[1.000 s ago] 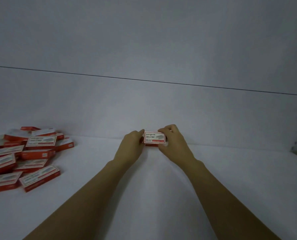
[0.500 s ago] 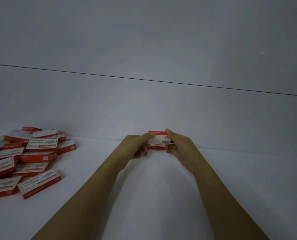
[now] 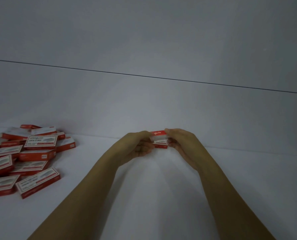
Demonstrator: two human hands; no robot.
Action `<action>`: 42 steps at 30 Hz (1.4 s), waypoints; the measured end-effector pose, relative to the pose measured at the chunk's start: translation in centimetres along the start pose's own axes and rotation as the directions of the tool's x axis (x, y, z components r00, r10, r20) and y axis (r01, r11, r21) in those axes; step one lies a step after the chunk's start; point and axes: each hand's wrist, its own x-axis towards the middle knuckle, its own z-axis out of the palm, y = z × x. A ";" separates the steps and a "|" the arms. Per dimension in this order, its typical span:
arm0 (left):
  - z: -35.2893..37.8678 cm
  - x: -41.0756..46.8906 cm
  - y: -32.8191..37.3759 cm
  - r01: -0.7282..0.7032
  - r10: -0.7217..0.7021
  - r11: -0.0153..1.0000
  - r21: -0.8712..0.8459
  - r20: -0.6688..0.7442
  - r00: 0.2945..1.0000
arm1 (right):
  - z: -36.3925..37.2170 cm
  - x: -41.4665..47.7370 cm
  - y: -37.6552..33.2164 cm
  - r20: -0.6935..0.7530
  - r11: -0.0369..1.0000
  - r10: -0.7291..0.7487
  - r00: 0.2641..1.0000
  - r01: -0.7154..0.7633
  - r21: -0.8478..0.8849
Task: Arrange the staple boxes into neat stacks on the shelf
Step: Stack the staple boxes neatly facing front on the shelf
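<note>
Head view: a small red-and-white cardboard staple box (image 3: 157, 135) tilts just before the grey back wall (image 3: 144, 104), over what seems a second box (image 3: 160, 146) lying flat on the white shelf (image 3: 153, 187). Well left of the staple box sprawls a heap (image 3: 28, 153) of a dozen or so. With both arms outstretched, the left hand (image 3: 139, 146) and right hand (image 3: 180, 142) pinch its ends.

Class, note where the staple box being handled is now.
Head view, centre: the staple box is pinched between the left hand and right hand near the back wall, right of the loose pile.
</note>
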 end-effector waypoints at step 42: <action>1.2 -1.2 -1.2 -0.534 0.717 0.442 0.721 0.074 0.693 | 0.8 -1.1 1.8 -0.082 0.713 -0.319 0.944 0.181 -0.677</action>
